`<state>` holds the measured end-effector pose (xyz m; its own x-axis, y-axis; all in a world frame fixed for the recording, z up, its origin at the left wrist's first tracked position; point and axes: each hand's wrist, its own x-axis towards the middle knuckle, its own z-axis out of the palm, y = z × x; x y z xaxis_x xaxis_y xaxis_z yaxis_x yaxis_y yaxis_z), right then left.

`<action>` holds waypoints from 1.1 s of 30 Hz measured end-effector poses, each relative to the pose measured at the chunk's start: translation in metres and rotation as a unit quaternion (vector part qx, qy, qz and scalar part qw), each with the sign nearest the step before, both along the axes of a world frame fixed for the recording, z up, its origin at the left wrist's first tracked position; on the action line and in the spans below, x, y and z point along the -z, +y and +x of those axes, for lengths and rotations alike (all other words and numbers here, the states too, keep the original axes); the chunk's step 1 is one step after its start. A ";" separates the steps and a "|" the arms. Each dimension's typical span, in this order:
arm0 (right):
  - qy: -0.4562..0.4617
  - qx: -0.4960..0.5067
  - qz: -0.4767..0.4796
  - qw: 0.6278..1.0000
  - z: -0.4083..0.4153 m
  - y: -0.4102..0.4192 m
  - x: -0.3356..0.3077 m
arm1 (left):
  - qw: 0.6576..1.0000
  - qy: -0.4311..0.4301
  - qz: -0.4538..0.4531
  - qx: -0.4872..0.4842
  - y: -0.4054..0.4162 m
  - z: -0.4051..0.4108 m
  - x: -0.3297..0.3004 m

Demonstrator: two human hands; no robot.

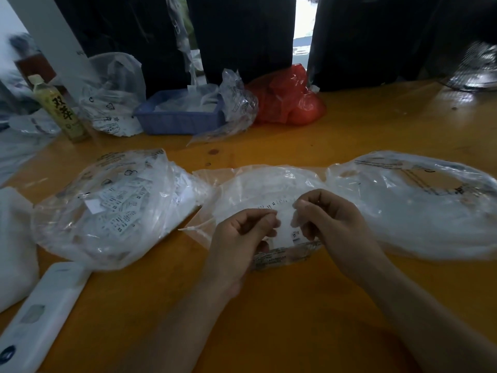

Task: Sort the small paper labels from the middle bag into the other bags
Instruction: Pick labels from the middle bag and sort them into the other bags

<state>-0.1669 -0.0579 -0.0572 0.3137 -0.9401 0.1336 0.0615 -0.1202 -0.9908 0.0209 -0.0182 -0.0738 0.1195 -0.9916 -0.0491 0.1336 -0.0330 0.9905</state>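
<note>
Three clear plastic bags lie in a row on the orange table. The middle bag holds white paper labels. Over its near edge my left hand and my right hand both pinch small white labels printed "XL". The left bag is full of several labels marked "XS". The right bag looks cloudy, and its contents are hard to make out.
At the back stand a green drink bottle, a blue plastic basket with white pieces, crumpled clear bags and a red bag. A white flat device and a white object lie at the near left.
</note>
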 end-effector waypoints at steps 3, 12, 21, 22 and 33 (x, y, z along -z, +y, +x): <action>0.058 -0.008 -0.002 0.998 0.000 -0.001 0.002 | 1.000 -0.008 0.010 -0.007 0.000 -0.001 0.000; 0.177 0.045 -0.097 0.978 0.004 -0.004 0.010 | 0.999 0.025 0.027 0.002 0.000 -0.003 0.000; 0.137 0.063 -0.063 0.987 0.003 -0.004 0.010 | 1.000 0.027 0.007 -0.004 -0.004 0.002 0.003; 0.156 0.049 -0.062 0.985 0.003 -0.004 0.011 | 0.999 0.031 -0.001 -0.014 -0.005 0.002 0.004; 0.125 0.109 -0.121 0.979 0.022 0.009 0.012 | 0.985 0.172 -0.001 0.003 -0.007 -0.004 0.002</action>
<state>-0.1450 -0.0494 -0.0689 0.1599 -0.9386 0.3058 -0.2317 -0.3368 -0.9126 0.0164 -0.0256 -0.0754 0.0900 -0.9924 -0.0840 0.4609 -0.0333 0.8868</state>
